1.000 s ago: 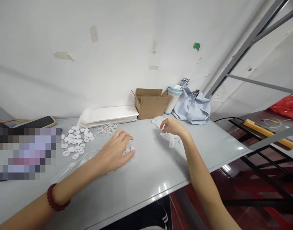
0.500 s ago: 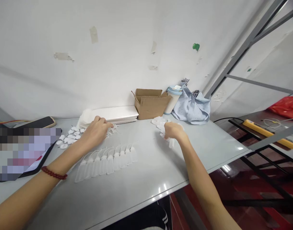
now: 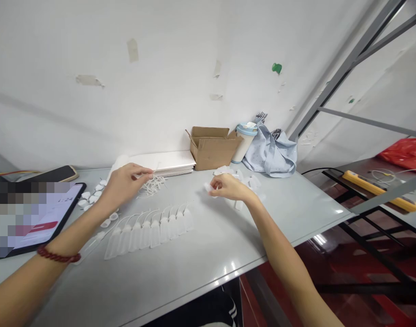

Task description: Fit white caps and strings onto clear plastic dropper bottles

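Observation:
My left hand (image 3: 128, 179) is closed in a pinch above a tangled pile of white strings (image 3: 154, 186). A thin pale strand shows at its fingertips. My right hand (image 3: 228, 185) pinches a small translucent plastic sleeve (image 3: 208, 188), lifted just left of a loose heap of similar sleeves (image 3: 253, 182). In front of both hands lies a row of translucent sleeves with strings (image 3: 155, 232), side by side on the grey table. Small white pieces (image 3: 92, 196) lie in a cluster, partly hidden behind my left forearm.
Along the wall stand a stack of white sheets (image 3: 173, 160), an open cardboard box (image 3: 216, 154), a lidded cup (image 3: 242, 144) and a pale blue cloth bag (image 3: 274, 154). At left lie a tablet-like device (image 3: 66, 211) and a phone (image 3: 60, 174). A metal frame post (image 3: 344, 68) rises at right.
My right hand has drawn left from the heap with a plastic sleeve in its fingers. My left hand has shifted slightly left and up from the string pile, pinching a strand.

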Available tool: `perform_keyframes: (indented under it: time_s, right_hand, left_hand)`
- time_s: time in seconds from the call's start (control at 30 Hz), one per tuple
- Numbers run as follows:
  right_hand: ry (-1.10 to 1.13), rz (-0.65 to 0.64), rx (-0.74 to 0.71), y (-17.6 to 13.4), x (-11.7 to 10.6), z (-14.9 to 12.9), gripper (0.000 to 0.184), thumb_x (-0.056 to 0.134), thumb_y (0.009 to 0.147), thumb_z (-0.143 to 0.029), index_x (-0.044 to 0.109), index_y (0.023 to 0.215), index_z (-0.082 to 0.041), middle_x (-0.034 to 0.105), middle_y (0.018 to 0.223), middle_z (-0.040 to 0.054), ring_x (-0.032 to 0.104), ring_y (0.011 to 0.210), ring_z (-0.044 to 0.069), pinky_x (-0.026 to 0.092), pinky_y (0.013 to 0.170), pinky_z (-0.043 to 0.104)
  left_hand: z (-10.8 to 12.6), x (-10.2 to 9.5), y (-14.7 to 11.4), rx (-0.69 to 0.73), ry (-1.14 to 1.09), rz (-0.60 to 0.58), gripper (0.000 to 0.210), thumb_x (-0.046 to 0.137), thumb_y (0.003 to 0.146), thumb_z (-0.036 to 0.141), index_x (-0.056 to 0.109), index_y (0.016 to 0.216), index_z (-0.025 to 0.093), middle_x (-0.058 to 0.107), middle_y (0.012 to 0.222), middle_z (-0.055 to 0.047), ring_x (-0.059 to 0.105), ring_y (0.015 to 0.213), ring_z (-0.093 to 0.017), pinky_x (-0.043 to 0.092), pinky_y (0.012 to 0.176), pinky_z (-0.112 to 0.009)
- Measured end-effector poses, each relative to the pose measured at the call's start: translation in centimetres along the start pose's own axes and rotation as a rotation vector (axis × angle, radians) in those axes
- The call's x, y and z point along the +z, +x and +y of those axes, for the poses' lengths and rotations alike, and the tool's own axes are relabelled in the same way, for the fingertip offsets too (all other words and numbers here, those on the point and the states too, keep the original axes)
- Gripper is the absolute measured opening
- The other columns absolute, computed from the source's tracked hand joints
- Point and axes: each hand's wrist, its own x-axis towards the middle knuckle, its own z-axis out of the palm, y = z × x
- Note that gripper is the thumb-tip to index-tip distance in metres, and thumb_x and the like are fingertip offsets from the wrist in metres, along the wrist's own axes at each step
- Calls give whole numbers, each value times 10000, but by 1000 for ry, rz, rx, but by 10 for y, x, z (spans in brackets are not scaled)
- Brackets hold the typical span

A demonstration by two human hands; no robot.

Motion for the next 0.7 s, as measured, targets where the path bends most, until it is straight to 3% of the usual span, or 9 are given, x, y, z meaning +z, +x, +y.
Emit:
perform_keyframes:
  time_s: [0.07, 0.17, 0.33, 0.47, 0.7]
  right_hand:
    - [221, 80, -133, 1, 12, -7, 121, 655, 762, -242, 658, 830, -142, 660, 772, 13, 593, 713, 124, 422, 624, 220]
    - [442, 113, -287, -1, 32, -23, 115, 648, 781, -250, 647, 831, -146, 649, 782, 6, 572, 715, 114, 420, 633, 221]
    - [534, 81, -395, -18, 53, -52, 139, 644, 817, -285, 659, 868, -157, 645, 800, 5, 557, 739, 116, 404, 623, 215]
    - [516, 74, -444, -26, 60, -62, 161, 645, 832, -305, 667, 903, -162, 644, 807, 10, 544, 724, 118, 409, 619, 221]
    - [506, 124, -502, -25, 69, -57, 181, 651, 841, -300, 658, 950, -156, 656, 832, 24, 546, 677, 107, 427, 597, 223]
  left_hand:
    - [7, -8, -12, -116, -108, -1, 337, 613, 777, 505, 740, 920, 227, 740, 965, -63, 662, 806, -241, 542, 754, -379]
    - [13, -8, -34, -340, -429, -8, 345, 742, 660, 503, 751, 882, 239, 756, 951, -50, 678, 897, -255, 541, 853, -388]
    - [14, 9, -65, -394, -842, -72, 344, 793, 625, 485, 743, 839, 221, 754, 957, -54, 691, 905, -232, 537, 916, -391]
    - [22, 16, -78, -369, -890, -90, 290, 785, 647, 460, 745, 806, 220, 751, 939, -47, 694, 858, -208, 567, 841, -328]
    - [38, 14, -85, -252, -761, -104, 195, 749, 676, 416, 743, 740, 232, 748, 815, -18, 686, 793, -189, 565, 738, -254]
